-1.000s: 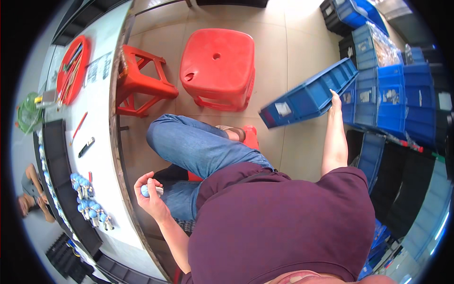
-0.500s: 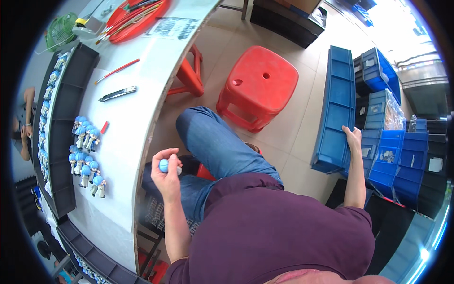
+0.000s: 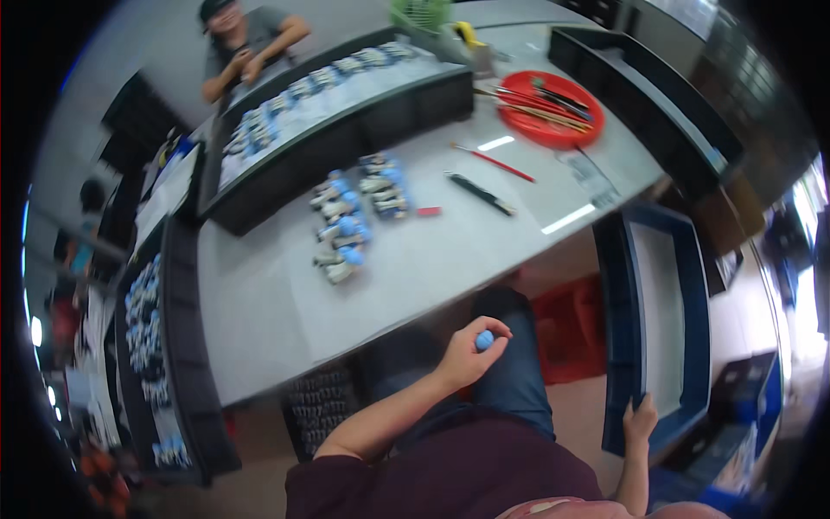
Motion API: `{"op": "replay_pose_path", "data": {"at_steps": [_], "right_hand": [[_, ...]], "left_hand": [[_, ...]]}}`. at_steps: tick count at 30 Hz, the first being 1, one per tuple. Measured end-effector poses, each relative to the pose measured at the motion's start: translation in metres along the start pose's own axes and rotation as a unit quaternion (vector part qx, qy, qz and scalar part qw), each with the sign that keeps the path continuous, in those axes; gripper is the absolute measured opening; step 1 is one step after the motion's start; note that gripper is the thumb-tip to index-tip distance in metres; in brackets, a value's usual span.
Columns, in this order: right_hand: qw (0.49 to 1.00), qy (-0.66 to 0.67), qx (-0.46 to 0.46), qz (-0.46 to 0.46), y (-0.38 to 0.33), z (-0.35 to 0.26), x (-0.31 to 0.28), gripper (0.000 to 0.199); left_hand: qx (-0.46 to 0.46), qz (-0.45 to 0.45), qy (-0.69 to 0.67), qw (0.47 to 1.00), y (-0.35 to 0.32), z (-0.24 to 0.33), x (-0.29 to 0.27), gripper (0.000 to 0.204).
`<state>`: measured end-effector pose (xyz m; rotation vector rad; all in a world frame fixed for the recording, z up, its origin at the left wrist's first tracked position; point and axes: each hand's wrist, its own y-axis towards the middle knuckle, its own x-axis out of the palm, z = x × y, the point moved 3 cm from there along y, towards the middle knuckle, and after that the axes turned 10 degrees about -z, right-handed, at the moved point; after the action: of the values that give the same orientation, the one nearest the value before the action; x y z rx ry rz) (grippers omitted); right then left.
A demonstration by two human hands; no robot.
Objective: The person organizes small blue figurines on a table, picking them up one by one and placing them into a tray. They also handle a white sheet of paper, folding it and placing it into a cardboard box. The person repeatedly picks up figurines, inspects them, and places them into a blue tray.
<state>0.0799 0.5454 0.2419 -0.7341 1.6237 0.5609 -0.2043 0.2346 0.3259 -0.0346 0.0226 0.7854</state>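
In my left hand [image 3: 465, 356], closed in front of my lap, is a small blue-haired figurine [image 3: 485, 341]; only its round head shows between the fingers. My right hand [image 3: 640, 421] grips the near end of a long blue plastic crate [image 3: 615, 346]. The crate stands beside the table at my right, its white-lined inside facing up toward me. On the white table [image 3: 259, 320] lie two clusters of similar figurines [image 3: 343, 227], blurred by motion, next to a small red block [image 3: 429, 211].
A black pen-like tool [image 3: 480, 193] and a red brush [image 3: 497, 163] lie near a red dish [image 3: 553, 108] of brushes. Dark crates of figurines stand behind [image 3: 346, 134] and at the left [image 3: 192, 355]; another dark crate [image 3: 640, 95] is at the far right. A person [image 3: 251, 52] sits opposite.
My view has swung left to face the table. The blue crate, still in my right hand, has come round beside the table with its inside now showing. My left hand keeps the figurine.
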Motion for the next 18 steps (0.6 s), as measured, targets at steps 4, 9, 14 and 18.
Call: {"op": "replay_pose_path", "data": {"at_steps": [4,9,14,18], "right_hand": [[0.996,-0.048,-0.039,-0.069,-0.006,-0.003,0.035,0.027],[0.992,-0.046,-0.093,-0.074,-0.015,0.017,0.056,0.031],[0.988,-0.038,-0.113,-0.102,-0.040,0.032,0.055,0.036],[0.989,-0.024,-0.141,-0.046,-0.058,0.062,0.070,0.038]], "left_hand": [[0.000,-0.004,-0.034,0.999,-0.004,-0.013,-0.004,0.011],[-0.013,0.000,-0.021,1.000,-0.014,-0.012,0.004,0.011],[-0.011,-0.035,-0.026,0.999,-0.012,-0.013,0.023,0.011],[0.000,-0.060,-0.019,0.998,0.001,-0.017,0.042,0.008]]}}
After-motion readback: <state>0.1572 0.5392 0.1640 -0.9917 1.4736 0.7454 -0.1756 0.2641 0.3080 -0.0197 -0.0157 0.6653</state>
